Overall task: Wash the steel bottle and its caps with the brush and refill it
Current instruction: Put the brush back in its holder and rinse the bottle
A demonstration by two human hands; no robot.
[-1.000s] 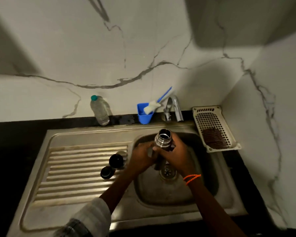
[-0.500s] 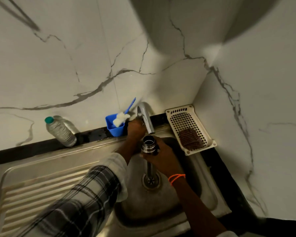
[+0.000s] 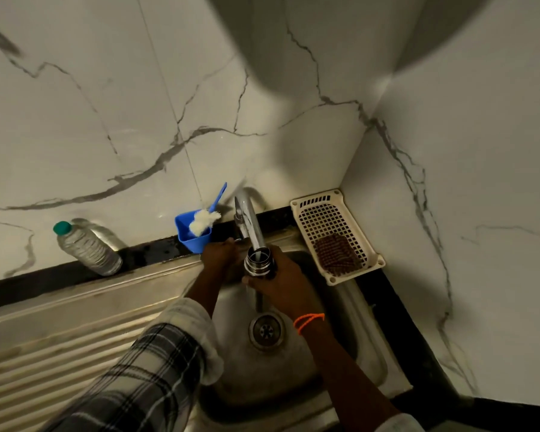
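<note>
Right grip [image 3: 282,283] curled round steel bottle [image 3: 258,261] under tap [image 3: 250,221], left grip [image 3: 220,254] at tap base, hold unclear

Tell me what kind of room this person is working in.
Most likely a home kitchen, at the sink corner. A stainless steel sink with a ribbed draining board sits under a chrome tap, white marble-patterned wall tiles rise behind it, and a blue plastic cup holds a blue-handled brush.

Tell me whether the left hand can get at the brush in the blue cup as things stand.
Probably yes. The left hand is at the tap base, just beside the blue cup, and the brush sticks out of its top with nothing between them.
</note>
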